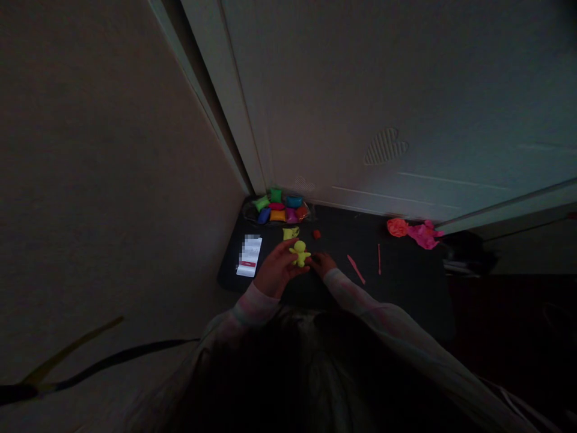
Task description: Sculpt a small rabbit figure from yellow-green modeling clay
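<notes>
My left hand (276, 269) is closed on a small yellow clay figure (299, 254) with a round head, short arms and short legs, held up over the dark table. Just to the right of the figure is my right hand (323, 263), low over the tabletop. Its fingers are in shadow, so I cannot tell whether they grip anything or touch the figure. Beyond the left hand lies a yellow clay packet (290, 233). A small red lump of clay (316, 234) sits to the right of that packet.
Several coloured clay packets (277, 214) lie in a clear bag at the table's back left. A lit phone (249, 255) rests at the left. Two pink modelling tools, a knife (356, 269) and a thin stick (379, 260), lie right. Crumpled pink wrapping (424, 234) lies at the back right edge.
</notes>
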### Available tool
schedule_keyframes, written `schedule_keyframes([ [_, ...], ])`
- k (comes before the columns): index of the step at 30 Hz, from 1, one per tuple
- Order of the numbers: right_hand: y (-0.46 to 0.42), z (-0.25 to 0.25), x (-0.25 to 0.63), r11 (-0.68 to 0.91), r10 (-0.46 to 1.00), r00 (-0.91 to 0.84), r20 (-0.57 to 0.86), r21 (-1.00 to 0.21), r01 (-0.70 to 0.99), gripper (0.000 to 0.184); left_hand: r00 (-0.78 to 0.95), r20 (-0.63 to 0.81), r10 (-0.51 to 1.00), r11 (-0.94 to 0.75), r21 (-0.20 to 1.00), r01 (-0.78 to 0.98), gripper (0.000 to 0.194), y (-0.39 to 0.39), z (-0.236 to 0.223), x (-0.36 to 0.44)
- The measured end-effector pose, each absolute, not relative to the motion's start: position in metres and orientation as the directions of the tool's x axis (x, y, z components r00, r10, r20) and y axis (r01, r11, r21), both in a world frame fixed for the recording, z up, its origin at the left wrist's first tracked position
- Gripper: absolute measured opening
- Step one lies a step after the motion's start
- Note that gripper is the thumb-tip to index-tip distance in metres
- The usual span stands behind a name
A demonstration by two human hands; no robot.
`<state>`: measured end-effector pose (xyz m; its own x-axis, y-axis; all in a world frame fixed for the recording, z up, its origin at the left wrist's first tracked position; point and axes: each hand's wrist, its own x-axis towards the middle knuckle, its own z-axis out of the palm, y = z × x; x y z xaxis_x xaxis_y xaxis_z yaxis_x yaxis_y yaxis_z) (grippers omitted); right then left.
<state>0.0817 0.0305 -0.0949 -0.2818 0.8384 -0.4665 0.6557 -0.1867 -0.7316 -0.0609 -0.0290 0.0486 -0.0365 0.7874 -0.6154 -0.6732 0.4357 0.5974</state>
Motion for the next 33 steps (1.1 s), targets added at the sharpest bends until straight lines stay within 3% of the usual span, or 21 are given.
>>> schedule_keyframes([
  [3,0.027,-0.058,0.084,-0.186,0.902,-0.248,-0.352,-0.838,0.513,0.027,-0.04,-0.562,0.826,0.414,0.653,-0.634,0.036,-0.029,0.057,-0.06],
  [8,0.006,0.031,0.088,-0.107,0.952,-0.256,-0.167,-0.967,0.233,0.045,-0.025,-0.483,0.875,0.359,0.684,-0.635,0.033,-0.031,0.08,-0.054],
  [10,-0.002,0.059,0.089,-0.064,0.957,-0.279,-0.083,-0.995,0.078,0.036,-0.017,-0.469,0.883,0.357,0.694,-0.625,0.03,-0.033,0.088,-0.052],
  [13,-0.006,0.079,0.088,-0.062,0.946,-0.318,-0.058,-0.998,-0.004,0.02,-0.014,-0.452,0.892,0.355,0.719,-0.597,0.026,-0.035,0.094,-0.049],
  [18,-0.006,0.08,0.088,-0.082,0.953,-0.296,-0.069,-0.996,-0.03,0.012,-0.014,-0.419,0.908,0.333,0.741,-0.583,0.024,-0.039,0.093,-0.048],
  [24,-0.003,0.082,0.088,-0.249,0.936,-0.275,-0.219,-0.965,-0.08,0.018,0.048,-0.43,0.902,0.335,0.624,-0.706,0.023,-0.038,0.093,-0.049],
  [33,0.002,0.07,0.086,-0.34,0.928,-0.198,-0.316,-0.935,-0.099,0.024,0.043,-0.505,0.862,0.367,0.565,-0.739,0.025,-0.026,0.075,-0.046],
])
